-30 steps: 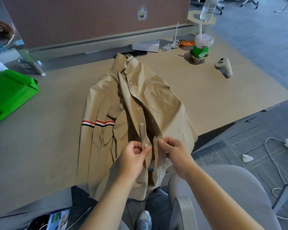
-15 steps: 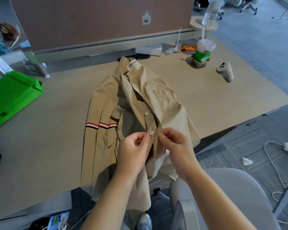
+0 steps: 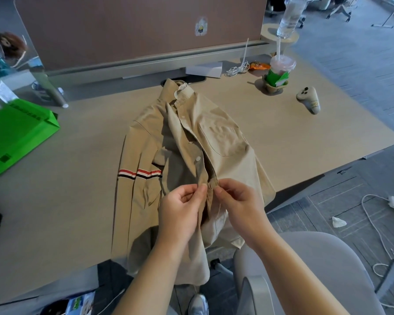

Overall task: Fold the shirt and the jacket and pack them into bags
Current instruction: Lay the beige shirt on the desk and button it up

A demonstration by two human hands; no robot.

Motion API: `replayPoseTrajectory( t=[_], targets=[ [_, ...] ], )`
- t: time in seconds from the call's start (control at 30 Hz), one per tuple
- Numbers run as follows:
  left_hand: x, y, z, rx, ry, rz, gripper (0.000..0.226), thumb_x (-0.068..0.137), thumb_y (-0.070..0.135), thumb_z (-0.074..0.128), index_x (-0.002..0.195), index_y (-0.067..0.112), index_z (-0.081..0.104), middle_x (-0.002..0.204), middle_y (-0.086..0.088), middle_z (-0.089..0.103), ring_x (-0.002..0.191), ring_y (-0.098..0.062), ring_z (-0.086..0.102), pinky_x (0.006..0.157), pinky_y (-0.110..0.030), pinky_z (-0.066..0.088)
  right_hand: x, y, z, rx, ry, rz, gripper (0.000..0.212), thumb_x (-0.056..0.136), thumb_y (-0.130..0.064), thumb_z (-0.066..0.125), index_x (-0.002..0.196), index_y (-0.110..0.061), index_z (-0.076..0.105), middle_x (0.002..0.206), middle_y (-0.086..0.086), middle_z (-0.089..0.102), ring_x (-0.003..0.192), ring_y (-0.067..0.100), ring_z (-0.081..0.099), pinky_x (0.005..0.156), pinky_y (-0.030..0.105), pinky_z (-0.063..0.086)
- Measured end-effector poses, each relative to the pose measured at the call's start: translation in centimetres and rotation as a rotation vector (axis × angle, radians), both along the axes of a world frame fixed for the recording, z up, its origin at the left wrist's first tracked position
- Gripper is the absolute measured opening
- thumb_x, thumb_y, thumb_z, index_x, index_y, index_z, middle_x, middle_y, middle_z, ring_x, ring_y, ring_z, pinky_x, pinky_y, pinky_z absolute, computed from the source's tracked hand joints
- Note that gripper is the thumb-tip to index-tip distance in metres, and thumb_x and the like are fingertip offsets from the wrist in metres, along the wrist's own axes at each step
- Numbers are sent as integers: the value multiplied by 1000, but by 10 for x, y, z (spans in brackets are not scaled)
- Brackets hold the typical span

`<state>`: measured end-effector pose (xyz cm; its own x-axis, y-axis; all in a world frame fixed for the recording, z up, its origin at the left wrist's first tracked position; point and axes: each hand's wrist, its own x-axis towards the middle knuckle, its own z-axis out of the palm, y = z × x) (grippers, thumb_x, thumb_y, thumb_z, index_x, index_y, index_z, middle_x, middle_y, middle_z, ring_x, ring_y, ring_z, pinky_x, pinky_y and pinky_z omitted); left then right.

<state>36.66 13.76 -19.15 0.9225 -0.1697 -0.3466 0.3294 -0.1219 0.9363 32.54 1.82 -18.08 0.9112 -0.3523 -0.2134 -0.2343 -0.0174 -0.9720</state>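
Note:
A beige button-up shirt [image 3: 225, 142] lies face up on the wooden desk [image 3: 77, 189], collar at the far end and hem hanging over the near edge. Its left sleeve carries red, white and dark stripes. My left hand [image 3: 182, 208] pinches the button side of the front placket at mid-height. My right hand [image 3: 237, 201] pinches the buttonhole side directly opposite, fingertips almost touching. One white button shows just above my hands. A green bag [image 3: 16, 137] lies flat at the desk's left edge. No jacket shows in view.
A plastic drink cup with a straw [image 3: 279, 71] and a beige controller [image 3: 309, 98] sit at the far right. A white cable [image 3: 237, 69] lies by the divider panel. A grey chair [image 3: 316, 269] stands close on my right. Cables and a power strip lie on the floor.
Both hands moved up the placket from a lower button to one nearer mid-shirt. The white button seen at my left fingertips earlier is now hidden between the two placket edges.

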Motion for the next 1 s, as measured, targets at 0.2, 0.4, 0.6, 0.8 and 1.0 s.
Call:
replayPoseTrajectory(
  t=[0.2,0.4,0.6,0.8,1.0],
  targets=[
    [4,3,-3,-27,31,-8,17,79,30,74,90,17,74,80,-5,77,81,-20,74,84,-45,58,-2,2,-5,-110,39,-18,15,93,-13,56,95,-11,71,86,8,72,81,16,67,75,24,53],
    [4,6,1,-27,32,-27,3,81,23,73,82,24,76,76,-2,77,78,-19,74,80,-43,59,-2,2,-2,-199,38,9,14,93,-14,57,95,-16,71,90,1,71,82,7,63,71,12,49],
    [8,3,-5,41,15,-52,2,80,27,74,81,27,76,73,-1,76,77,-22,73,78,-45,60,-3,0,-5,-339,23,37,13,92,-16,58,91,-18,71,89,-3,68,81,10,63,74,24,52],
    [10,0,-13,65,32,-82,5,82,25,72,86,25,76,76,0,76,77,-18,73,78,-42,60,-7,-8,-3,-472,-3,172,20,91,-8,57,91,-17,74,88,-5,65,84,5,57,71,10,43],
    [12,-1,-7,-18,67,-135,11,83,21,71,90,15,77,78,-4,77,79,-20,74,77,-38,60,2,-25,0,-87,80,111,18,91,-10,57,88,-9,75,84,8,74,78,11,67,74,24,54]
  ],
)
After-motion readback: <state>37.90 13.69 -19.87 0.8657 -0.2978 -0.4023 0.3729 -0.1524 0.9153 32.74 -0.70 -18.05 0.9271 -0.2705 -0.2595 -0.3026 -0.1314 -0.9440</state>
